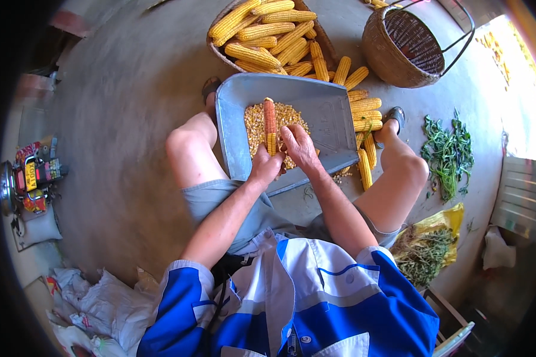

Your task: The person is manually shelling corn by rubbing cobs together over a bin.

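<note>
My left hand (267, 167) is closed around the lower end of a partly shelled corn cob (270, 120). The cob's upper part is bare and reddish; yellow kernels remain on its lower part. Close to its right side is my right hand (298, 145), fingers curled, with its fingertips near the kernel rows; whether they touch the cob or hold kernels is hard to tell. Both hands are over a grey metal scoop-shaped pan (326, 96) between my legs. Loose corn kernels (255, 117) lie in the pan beneath the cob.
Beyond the pan, a woven basket (328, 42) is heaped with corn ears (268, 30). More ears (366, 105) lie along the pan's right side. A handled wicker basket (384, 53) stands upper right. Leafy greens (446, 156) and a yellow sack (458, 223) lie right, white sacks (116, 308) lower left.
</note>
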Motion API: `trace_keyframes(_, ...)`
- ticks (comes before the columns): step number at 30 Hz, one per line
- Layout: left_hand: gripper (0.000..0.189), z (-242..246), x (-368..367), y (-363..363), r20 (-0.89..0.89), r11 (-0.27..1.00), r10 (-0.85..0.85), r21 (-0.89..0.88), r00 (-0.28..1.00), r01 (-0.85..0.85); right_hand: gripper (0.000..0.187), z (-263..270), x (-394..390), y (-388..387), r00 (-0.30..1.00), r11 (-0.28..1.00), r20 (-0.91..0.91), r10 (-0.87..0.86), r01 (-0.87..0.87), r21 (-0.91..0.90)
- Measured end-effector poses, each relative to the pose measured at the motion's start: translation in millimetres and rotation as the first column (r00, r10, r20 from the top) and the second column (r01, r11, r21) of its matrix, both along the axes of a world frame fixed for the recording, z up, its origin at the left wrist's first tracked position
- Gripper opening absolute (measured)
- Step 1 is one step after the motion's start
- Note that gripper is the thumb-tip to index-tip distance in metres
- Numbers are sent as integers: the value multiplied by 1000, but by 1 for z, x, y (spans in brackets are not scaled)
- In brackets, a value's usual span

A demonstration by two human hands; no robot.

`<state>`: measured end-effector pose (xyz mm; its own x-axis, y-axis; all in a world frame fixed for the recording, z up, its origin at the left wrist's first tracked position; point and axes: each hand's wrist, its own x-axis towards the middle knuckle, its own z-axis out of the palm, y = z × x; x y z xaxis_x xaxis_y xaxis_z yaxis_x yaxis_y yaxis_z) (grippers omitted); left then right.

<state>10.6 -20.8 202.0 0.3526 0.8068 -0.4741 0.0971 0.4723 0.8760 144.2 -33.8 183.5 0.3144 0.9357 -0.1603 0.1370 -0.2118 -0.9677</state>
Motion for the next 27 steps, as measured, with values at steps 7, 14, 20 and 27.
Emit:
trace_keyframes(7, 51, -7, -9, -5, -273, 896, -167, 359, 947, 262, 26, 1, 0, -3, 694, 948, 655, 300, -294, -122)
trace_keyframes(14, 62, -40, -24, -9, -228, 717, -113, 655, 967, 238, 13, -2, -5, -3, 588, 886, 786, 192, -448, 119)
trace_keyframes(20, 55, -4, -18, -3, -6, 945, -274, 185, 962, 271, 21, 6, -3, -1, 793, 946, 578, 193, -307, 105)
trace_keyframes(27, 38, 17, -28, 5, 326, 940, -197, -205, 925, 273, 24, 9, -4, 1, 962, 986, 248, 113, -140, 94)
